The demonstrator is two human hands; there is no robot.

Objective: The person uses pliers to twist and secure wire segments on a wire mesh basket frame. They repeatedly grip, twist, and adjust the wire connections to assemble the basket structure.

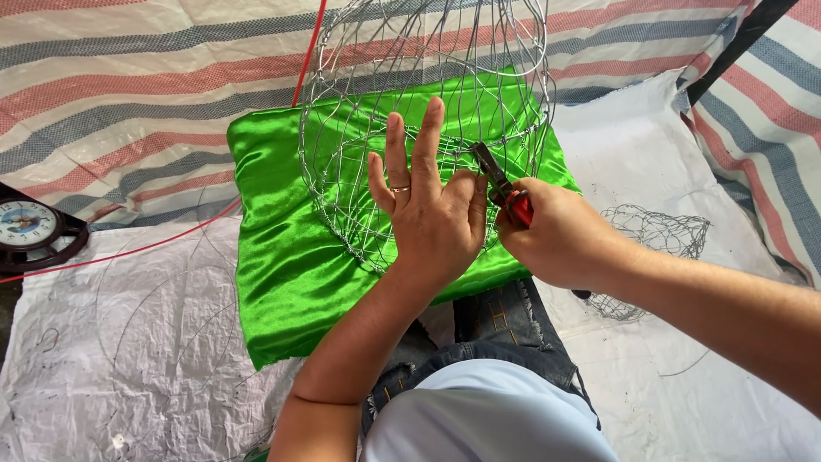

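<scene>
Wire frame (402, 111) resting on a green cushion (291, 257) across the seated person's lap. The left hand (432, 201) lies flat against the near side of the frame, fingers (428, 137) spread and straight, gripping nothing, only steadying the mesh. The right hand (556, 231) is closed around the red handles of the pliers (500, 184), whose dark tip meets a wire just beside the left thumb.

Risks, as a judgement: the tip works very close to the left thumb, so a slip off the thin wire could nip or prick it. A freed wire end could spring toward the open palm. The satin cover looks slick and could let the frame slide under pressure; loose ends might also snag it.

Hard to make out: the exact wire held in the tip, and whether the tip is fully shut, is lost in the tangle of mesh. The frame's top is cut off by the picture edge. Right of the pliers hand lies a smaller mesh piece (654, 239) on white sheeting (128, 342), partly hidden by the forearm. A clock (26, 224) sits far left, cropped.
</scene>
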